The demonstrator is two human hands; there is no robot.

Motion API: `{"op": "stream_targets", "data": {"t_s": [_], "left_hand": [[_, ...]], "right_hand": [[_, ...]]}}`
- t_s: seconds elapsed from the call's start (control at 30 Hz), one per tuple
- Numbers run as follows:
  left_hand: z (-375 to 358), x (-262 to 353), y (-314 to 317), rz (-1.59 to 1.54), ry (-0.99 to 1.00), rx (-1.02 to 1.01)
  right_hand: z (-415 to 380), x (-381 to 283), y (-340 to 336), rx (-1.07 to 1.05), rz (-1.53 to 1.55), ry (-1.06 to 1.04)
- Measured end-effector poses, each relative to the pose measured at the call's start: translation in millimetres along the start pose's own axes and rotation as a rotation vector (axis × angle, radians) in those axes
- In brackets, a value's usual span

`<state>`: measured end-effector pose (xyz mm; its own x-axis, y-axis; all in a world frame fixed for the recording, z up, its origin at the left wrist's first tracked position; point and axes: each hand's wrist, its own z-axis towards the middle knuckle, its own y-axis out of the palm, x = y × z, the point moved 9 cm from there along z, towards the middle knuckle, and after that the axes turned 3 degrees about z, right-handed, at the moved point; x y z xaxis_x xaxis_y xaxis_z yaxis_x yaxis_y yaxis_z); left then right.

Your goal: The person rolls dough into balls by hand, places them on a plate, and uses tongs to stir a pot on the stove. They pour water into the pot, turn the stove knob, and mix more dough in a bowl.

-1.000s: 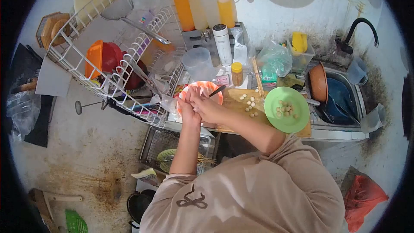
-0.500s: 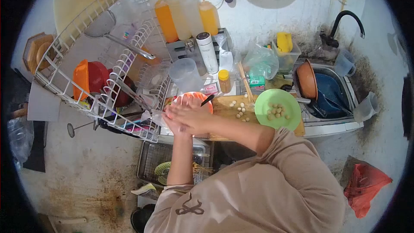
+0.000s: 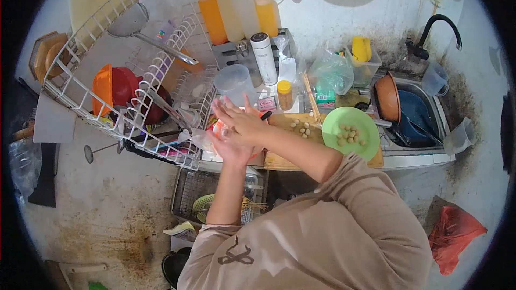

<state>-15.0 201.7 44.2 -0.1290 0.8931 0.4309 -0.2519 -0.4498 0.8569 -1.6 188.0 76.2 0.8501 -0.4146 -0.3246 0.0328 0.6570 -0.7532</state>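
Observation:
My left hand (image 3: 233, 149) is turned palm up over an orange-rimmed bowl (image 3: 259, 159) at the counter's front edge, its fingers spread. Across it lies my right hand (image 3: 244, 126), palm down with fingers stretched out, and the two palms meet. Whether anything sits between them is hidden. A black handle (image 3: 266, 115) sticks out of the bowl. Small pale balls (image 3: 305, 130) rest on the wooden cutting board (image 3: 285, 150) to the right. Beside them, a green plate (image 3: 357, 118) holds several brownish balls (image 3: 350, 135).
A white wire dish rack (image 3: 80, 110) stands on the left. Behind my hands are a clear plastic container (image 3: 234, 81), a white flask (image 3: 263, 59) and a yellow-lidded jar (image 3: 284, 95). Wooden skewers (image 3: 310, 96) lie near the board. On the right is the sink (image 3: 441, 113) with a brown bowl (image 3: 387, 96).
My palms have shifted against each other, and the fingers now point more upward and spread wider. The whole view has moved slightly. The balls and plate stay put.

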Motion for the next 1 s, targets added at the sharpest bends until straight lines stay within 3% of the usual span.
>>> {"op": "stream_targets", "data": {"t_s": [0.03, 0.1, 0.17, 0.2, 0.27, 0.3, 0.33, 0.4, 0.43, 0.47, 0.53, 0.6, 0.67, 0.77, 0.83, 1.0], "left_hand": [[-2.3, 1.4, 6.0, 0.176, 0.048, 0.102], [9.9, -6.4, -33.4, -0.096, 0.127, -0.309], [3.2, 2.6, -72.2, 0.095, 0.328, 0.227], [1.4, 1.3, -54.0, 0.030, 0.226, 0.238], [-2.2, -5.6, -35.1, -0.113, 0.035, 0.261], [-4.4, -15.1, -29.2, -0.116, -0.026, 0.212], [-5.2, -18.4, -31.0, -0.133, 0.007, 0.274], [-5.9, -23.0, -29.5, -0.159, 0.073, 0.392], [-7.8, -19.3, -19.2, -0.085, 0.113, 0.325], [-12.1, -15.0, -12.6, 0.046, 0.152, 0.301], [-23.6, -9.5, -0.9, 0.312, 0.213, 0.252], [-29.5, -19.7, -1.9, 0.398, 0.167, 0.181], [-31.6, -36.7, -2.4, 0.468, 0.109, 0.106], [-35.1, -71.8, -7.9, 0.232, -0.040, 0.212], [-33.1, -97.1, -8.1, 0.083, -0.162, 0.215], [-29.3, -115.0, 20.7, -0.085, -0.204, 0.003]], "right_hand": [[-0.5, -10.5, 4.3, -0.011, 0.040, -0.050], [-4.4, -42.1, 3.0, -0.040, 0.121, -0.150], [-15.4, -44.3, 1.6, -0.082, 0.268, -0.197], [-19.8, -44.9, 2.6, -0.108, 0.342, -0.221], [-25.7, -7.0, 12.3, -0.004, 0.550, 0.049], [-34.5, 2.1, -4.8, 0.153, 0.772, 0.118], [-46.2, 15.9, -16.7, 0.314, 0.991, 0.195], [-67.6, 42.0, -30.9, 0.498, 1.107, 0.327], [-80.6, 52.1, -38.9, 0.598, 1.242, 0.447], [-95.9, 53.1, -44.6, 0.661, 1.514, 0.707], [-133.6, 78.0, -39.2, 0.728, 1.641, 1.086], [-150.4, 113.2, -20.8, 0.579, 1.998, 0.692], [-147.4, 112.9, -25.2, 0.499, 2.125, 0.416], [-144.7, 107.3, -29.9, 0.467, 1.770, 0.397], [-123.6, 65.5, -52.7, 0.376, 1.169, 0.542], [-111.0, 1.8, -63.2, 0.023, 0.167, 0.163]]}}
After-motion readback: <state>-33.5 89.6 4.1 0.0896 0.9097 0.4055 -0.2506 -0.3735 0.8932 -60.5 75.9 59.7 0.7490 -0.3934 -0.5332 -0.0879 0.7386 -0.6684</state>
